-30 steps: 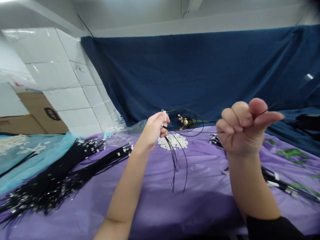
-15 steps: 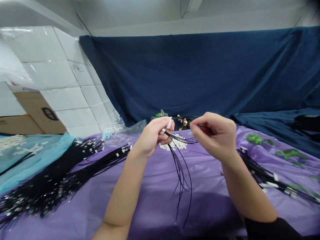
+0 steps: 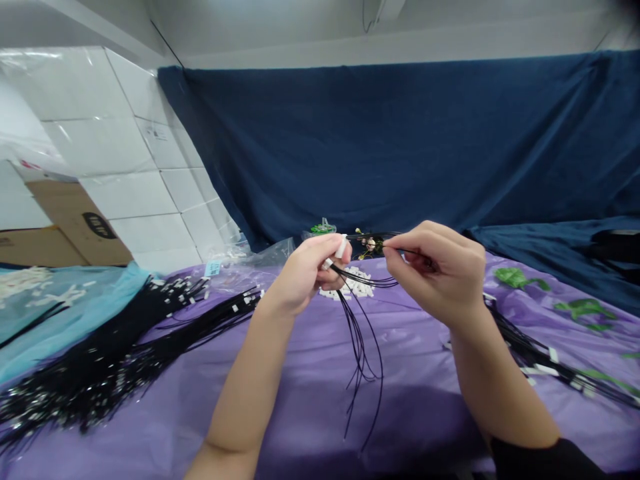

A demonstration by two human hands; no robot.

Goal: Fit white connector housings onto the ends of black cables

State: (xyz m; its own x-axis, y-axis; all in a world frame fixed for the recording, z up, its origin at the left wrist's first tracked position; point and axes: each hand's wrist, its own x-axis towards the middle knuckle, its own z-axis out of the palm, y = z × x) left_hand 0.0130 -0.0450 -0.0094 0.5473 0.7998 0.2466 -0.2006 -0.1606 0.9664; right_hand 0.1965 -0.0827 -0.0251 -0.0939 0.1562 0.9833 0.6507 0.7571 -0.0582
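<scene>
Held up over the purple-covered table, my left hand is closed around small white connectors from which thin black wires run. Loose ends of these black wires hang below the hand in a spread bunch. To the right, my right hand is closed in a pinch, thumb against forefinger, on the same black wires. Several strands stretch between the two hands. Just behind and beneath the left hand lies a pile of small white connectors, partly hidden by the fingers.
Thick bundles of black wires with white ends lie at the left; another wire bundle is at the right. Green plastic leaves are nearby. White boxes are stacked at back left, and a dark blue curtain hangs behind.
My right hand has moved slightly right, away from the left hand, still pinching. The hanging wire ends have swung a little left. My left hand stays nearly in place.
</scene>
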